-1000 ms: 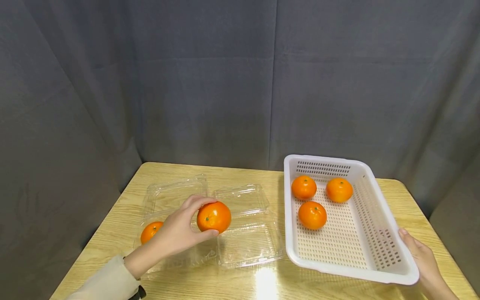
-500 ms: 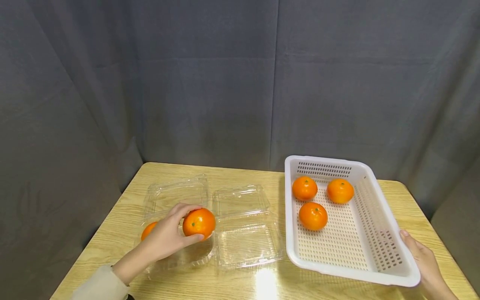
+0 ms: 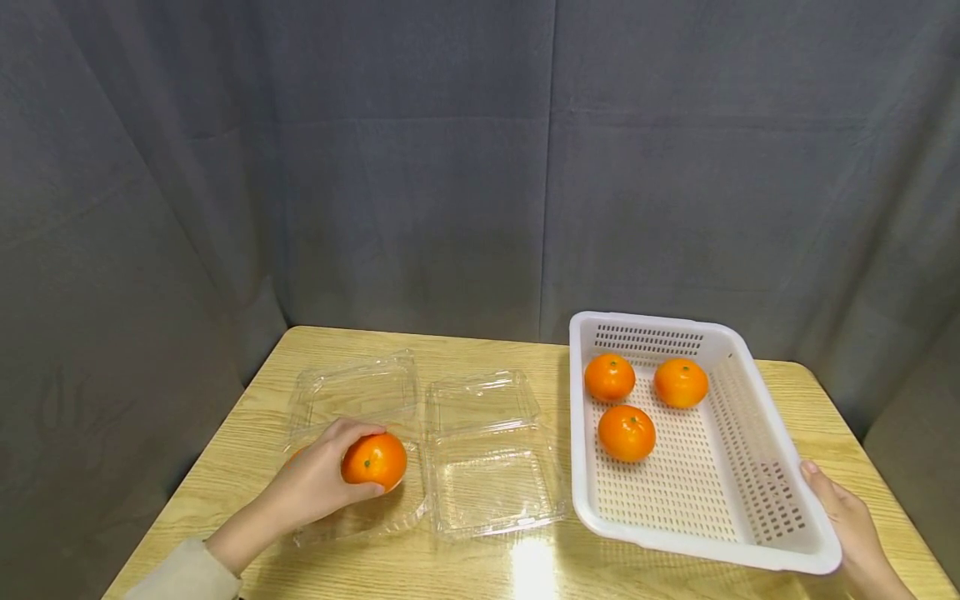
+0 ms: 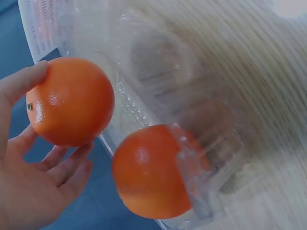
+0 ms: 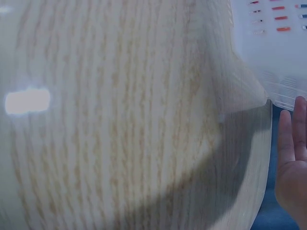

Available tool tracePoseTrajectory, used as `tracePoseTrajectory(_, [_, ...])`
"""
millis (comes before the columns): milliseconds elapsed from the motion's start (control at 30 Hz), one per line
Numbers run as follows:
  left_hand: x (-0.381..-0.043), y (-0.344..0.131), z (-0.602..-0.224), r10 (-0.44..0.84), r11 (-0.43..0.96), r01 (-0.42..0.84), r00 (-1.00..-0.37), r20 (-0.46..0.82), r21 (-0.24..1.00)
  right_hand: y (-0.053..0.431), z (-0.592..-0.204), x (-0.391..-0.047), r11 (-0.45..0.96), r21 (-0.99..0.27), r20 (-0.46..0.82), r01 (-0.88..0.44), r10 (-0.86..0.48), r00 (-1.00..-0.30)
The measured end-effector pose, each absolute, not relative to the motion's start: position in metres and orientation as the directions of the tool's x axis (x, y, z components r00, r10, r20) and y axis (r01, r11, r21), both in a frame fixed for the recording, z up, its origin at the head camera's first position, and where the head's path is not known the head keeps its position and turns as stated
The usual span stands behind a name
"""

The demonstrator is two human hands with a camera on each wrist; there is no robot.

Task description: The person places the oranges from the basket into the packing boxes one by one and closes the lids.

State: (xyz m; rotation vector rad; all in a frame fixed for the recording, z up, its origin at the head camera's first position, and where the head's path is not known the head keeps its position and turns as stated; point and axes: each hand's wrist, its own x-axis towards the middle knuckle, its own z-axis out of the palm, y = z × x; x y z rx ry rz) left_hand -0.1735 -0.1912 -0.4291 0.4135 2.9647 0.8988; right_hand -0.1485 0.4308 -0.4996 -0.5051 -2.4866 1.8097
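Observation:
My left hand (image 3: 315, 479) grips an orange (image 3: 375, 461) between thumb and fingers, low over the near half of the left clear plastic clamshell box (image 3: 352, 390). The left wrist view shows the held orange (image 4: 72, 101) beside a second orange (image 4: 151, 175), which sits in the box; in the head view my hand mostly hides that one. At the far right, my right hand (image 3: 847, 517) holds the side of a white perforated basket (image 3: 675, 542), thumb at the rim. Two straight fingers (image 5: 286, 136) reach its edge in the right wrist view. Several oranges (image 3: 626, 433) lie in the basket.
Another clear clamshell box (image 3: 491, 487) lies opened between the left box and the basket. Everything is on a light wooden table (image 3: 247, 433) with a bright reflection near its front. A grey curtain (image 3: 412, 167) hangs behind and at the sides.
My left hand has moved left and down with the orange, from above the gap between the boxes to low over the left box. My right hand and the basket have hardly moved.

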Motion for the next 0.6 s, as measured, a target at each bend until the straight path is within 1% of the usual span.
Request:
tracePoseTrajectory(133, [-0.176, -0.195, -0.432, 0.252, 0.838, 0.241, -0.967, 0.045, 0.490, 0.430, -0.499, -0.148, 0.274, -0.931, -0.165, 0.242, 0.275, -0.947])
tracePoseTrajectory(367, [-0.182, -0.197, -0.438, 0.258, 0.857, 0.237, -0.966, 0.017, 0.457, 0.429, -0.499, -0.148, 0.277, -0.933, -0.150, 0.230, 0.282, -0.948])
tracePoseTrajectory(600, [-0.188, -0.198, -0.445, 0.280, 0.884, 0.272, -0.959, 0.036, 0.381, 0.428, -0.499, -0.147, 0.264, -0.936, -0.158, 0.234, 0.281, -0.947])
